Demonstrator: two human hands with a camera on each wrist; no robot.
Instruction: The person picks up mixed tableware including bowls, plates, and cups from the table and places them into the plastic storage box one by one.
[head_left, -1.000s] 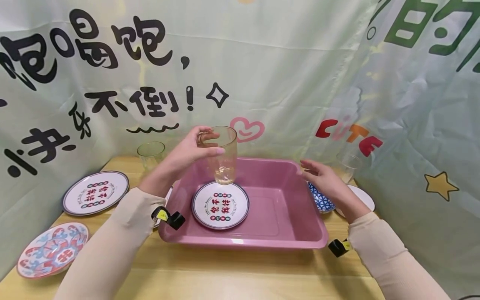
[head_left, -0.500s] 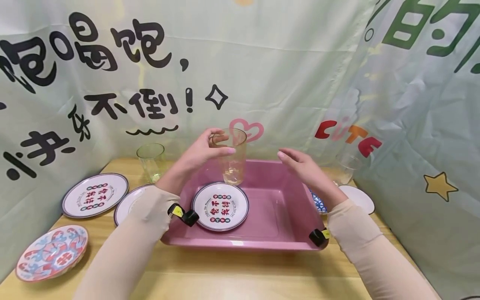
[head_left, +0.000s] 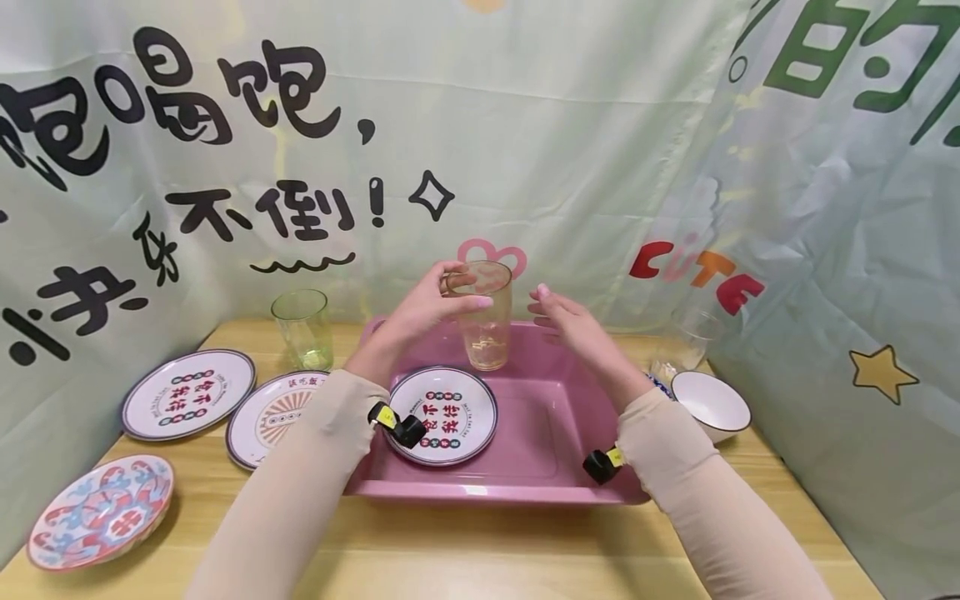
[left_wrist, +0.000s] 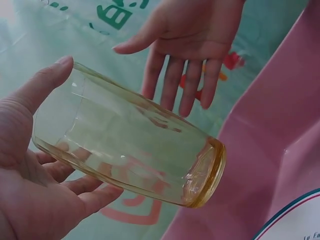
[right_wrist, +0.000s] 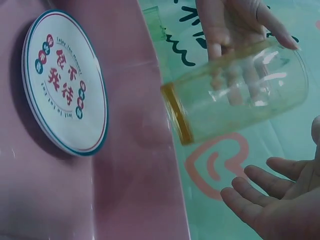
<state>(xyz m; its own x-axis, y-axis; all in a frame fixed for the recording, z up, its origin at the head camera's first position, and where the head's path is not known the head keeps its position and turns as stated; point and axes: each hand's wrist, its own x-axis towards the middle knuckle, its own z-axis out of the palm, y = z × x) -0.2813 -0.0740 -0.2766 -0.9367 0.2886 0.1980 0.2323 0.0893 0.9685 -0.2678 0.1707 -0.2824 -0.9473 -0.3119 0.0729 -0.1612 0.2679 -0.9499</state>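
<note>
My left hand (head_left: 435,312) holds a clear amber drinking glass (head_left: 487,329) near its rim, thumb on one side and fingers round the other. The glass is upright above the back of a pink plastic basin (head_left: 525,492). Just to the right of the glass, my right hand (head_left: 573,329) is held with fingers extended, its palm towards the glass; a gap shows between them in the right wrist view. Inside the basin, on the left, lies a round white plate (head_left: 442,417) with a dark rim and red lettering; the right wrist view shows a second rim under it.
Left of the basin stand a green glass (head_left: 303,329), two white plates, one lettered (head_left: 191,396) and one sunburst-patterned (head_left: 281,412), and a red-and-blue patterned bowl (head_left: 101,512). On the right are a white bowl (head_left: 712,404) and a clear glass (head_left: 684,342). Printed cloth (head_left: 562,167) hangs behind.
My left hand has carried the amber glass to the right. My right hand has come leftward from the basin's right side to near the glass, uncovering the white bowl.
</note>
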